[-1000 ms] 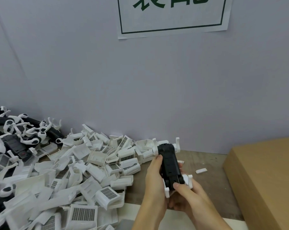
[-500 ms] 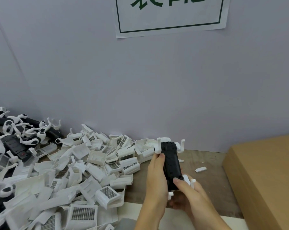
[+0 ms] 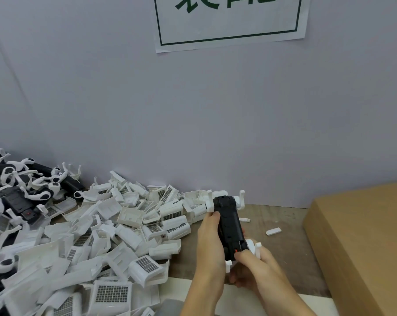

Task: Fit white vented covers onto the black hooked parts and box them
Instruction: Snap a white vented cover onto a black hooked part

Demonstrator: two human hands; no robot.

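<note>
Cardboard box [image 3: 361, 242], one, at the right, its top facing up; heap of white vented covers [image 3: 115, 236], too many to count, spread left across the wooden bench [image 3: 282, 249]; stock of black hooked parts [image 3: 17, 197], uncounted, far left. One black hooked part [image 3: 228, 224] held upright above the bench, white hooks showing at both ends; left hand [image 3: 210, 249] wrapped along its side, right hand [image 3: 257, 267] gripping its lower end, thumb by a red spot. Whether a cover is on it I cannot tell; judged best: steady the body, seat squarely, then box. Two loose white scraps [image 3: 273, 231] nearby.
</note>
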